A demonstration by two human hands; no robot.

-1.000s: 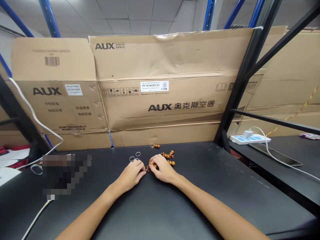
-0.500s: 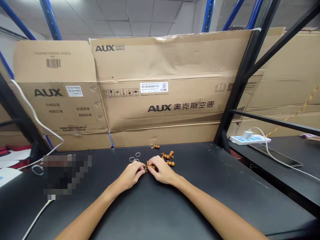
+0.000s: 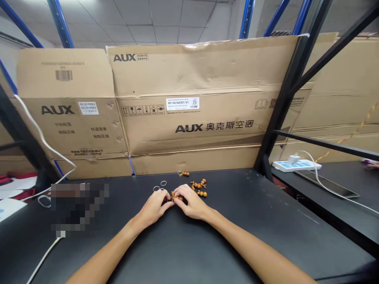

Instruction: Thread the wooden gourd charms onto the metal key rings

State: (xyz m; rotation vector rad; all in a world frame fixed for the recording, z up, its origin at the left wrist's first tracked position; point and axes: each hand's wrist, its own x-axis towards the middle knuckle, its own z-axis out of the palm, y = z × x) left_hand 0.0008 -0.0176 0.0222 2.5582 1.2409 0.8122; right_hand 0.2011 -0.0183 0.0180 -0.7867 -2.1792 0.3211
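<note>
Background: printed cardboard boxes [image 3: 192,83] stand along the far edge of a black surface [image 3: 166,248], with dark metal framing to either side.
Brown beaded piece: the small wooden-looking piece [image 3: 173,194] is at the middle of the surface, between the two hands and partly hidden by their fingers.
Step in hand: judging by the grip, fine fingertip work on that one piece; whether a ring or cord is involved is too small to tell.
Next move calls for: probably a steady hold on the right and small, precise adjustments on the left.
Left hand [image 3: 154,206]: thumb and forefinger pinch the piece's left end, knuckles up, forearm slanting in from the lower left.
Right hand [image 3: 191,202]: grasps the piece's other side with bent fingers, thumb nearest the person, wrist low, forearm slanting in from the lower right.
Metal rings [image 3: 164,181]: near the left hand's far side.
Other beaded pieces [image 3: 202,193]: just beyond the right hand, one farther back near the boxes.
</note>
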